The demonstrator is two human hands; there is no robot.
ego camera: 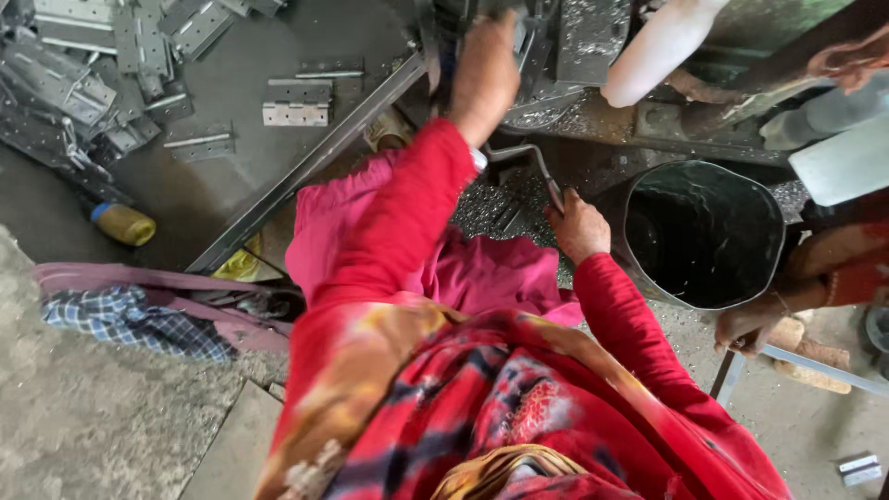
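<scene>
- While the left hand [483, 69] reaches up into the dark machine [546, 46] at the top of the view, its fingers lie among metal parts and are hidden; whether its grip is closed on anything cannot be told. A hand this deep in a press-like mechanism is likely to be pinched if the lever moves.
- Right hand [579, 227]: grip closed around the lower end of a bent metal lever [535, 159], which runs up towards the machine. A slip of this grip could jerk the lever and catch the other hand.
- Red sleeves [407, 213]: loose cloth hangs near the machine; it could snag on a moving part.
- Metal shavings [491, 208]: a bright litter lies just beside the right hand and under the lever; sharp swarf can cut bare skin.
- Black bucket [701, 231]: stands just right of the right hand, open and dark inside; a wide elbow swing could knock it.
- Hinges [296, 102]: grey hinge plates lie scattered and heaped on the bench [241, 56] to the left, well apart from both hands; the heap at the far left could slide.
- Another person's hand [745, 326]: rests at the bucket's lower right rim, near the worker's elbow; the two could collide.
</scene>
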